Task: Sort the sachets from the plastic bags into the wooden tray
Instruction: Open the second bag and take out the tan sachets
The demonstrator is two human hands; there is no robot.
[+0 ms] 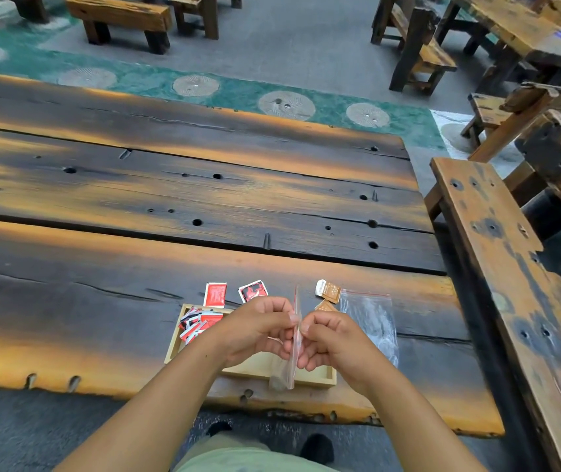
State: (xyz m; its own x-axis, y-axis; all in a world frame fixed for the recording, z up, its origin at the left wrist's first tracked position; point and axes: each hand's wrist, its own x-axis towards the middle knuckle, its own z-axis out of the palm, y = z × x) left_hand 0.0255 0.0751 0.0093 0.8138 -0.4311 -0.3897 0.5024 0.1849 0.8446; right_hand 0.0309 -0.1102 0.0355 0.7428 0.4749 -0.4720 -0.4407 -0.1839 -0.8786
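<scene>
Partly done | red sachets [197,323] in wooden tray [316,378] | both hands [255,330] [332,338] pinching plastic bag [294,342] | brown sachets [328,291] left on desk [102,301]

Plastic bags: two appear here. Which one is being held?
The plastic bag pinched upright between left hand and right hand; the other bag lies flat on the table, right of the hands.

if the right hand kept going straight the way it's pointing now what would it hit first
The right hand points left, toward the left hand. It already pinches the bag held between them, so going on it would likely press straight into the left hand's fingers.
</scene>
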